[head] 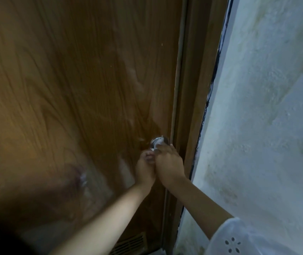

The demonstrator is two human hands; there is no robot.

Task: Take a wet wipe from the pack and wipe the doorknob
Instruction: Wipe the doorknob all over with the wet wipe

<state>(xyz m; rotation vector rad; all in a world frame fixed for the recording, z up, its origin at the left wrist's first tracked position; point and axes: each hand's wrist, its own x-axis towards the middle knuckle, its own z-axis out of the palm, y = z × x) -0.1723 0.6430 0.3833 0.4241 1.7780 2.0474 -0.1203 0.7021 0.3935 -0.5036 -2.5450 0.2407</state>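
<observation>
Filling most of the view is a brown wooden door (73, 89) with a strong swirling grain, its glossy face carrying pale, blurred reflections. Along its right edge runs a matching brown door frame (189, 107), and right of that a dark, uneven painted line meets a rough, pale blue-white plastered wall (266, 126) with yellowish and greenish stains in patches. Low on the door, near the bottom edge of the view, sits a slatted vent (128, 243). The lighting is dim and warm on the wood, cooler on the wall.

The silver metal doorknob (158, 141) stands close to the door's right edge, just beside the frame; only its upper part shows, catching a bright highlight. Both hands meet at it. The right hand (169, 162) is curled over the knob from the lower right, fingers closed around it, with a small patch of white, the wet wipe (158, 146), showing between its fingertips and the metal. The left hand (145, 166) comes up from below left, touching the right hand, its fingers bent inward beneath the knob; whether it grips the wipe, the knob or nothing cannot be told. The right forearm emerges from a white eyelet-patterned sleeve (239, 240) at the lower right.
</observation>
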